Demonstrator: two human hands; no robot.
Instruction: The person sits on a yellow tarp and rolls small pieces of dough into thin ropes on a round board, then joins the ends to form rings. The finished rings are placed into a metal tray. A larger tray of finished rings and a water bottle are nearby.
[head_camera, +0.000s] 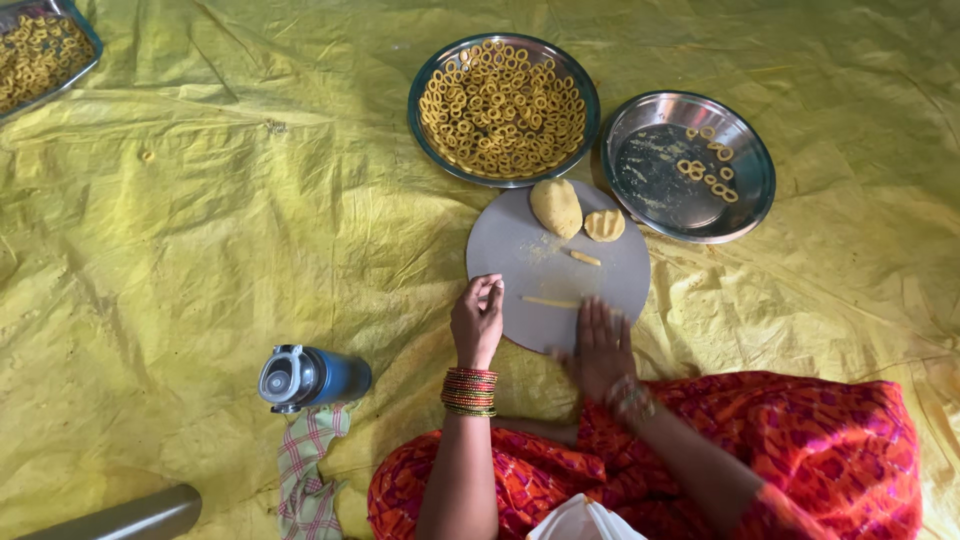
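A round grey board lies on the yellow sheet in front of me. On it sit a lump of yellow dough, a smaller flattened piece, a short dough stick and a thin rolled strand. My right hand lies flat, fingers apart, on the board's near edge just right of the strand. My left hand hovers at the board's left edge with fingertips pinched together; whether a bit of dough is between them I cannot tell.
A steel plate packed with small dough rings stands behind the board. A second steel plate at its right holds several rings. Another tray of rings is far left. A blue bottle and checked cloth lie near left.
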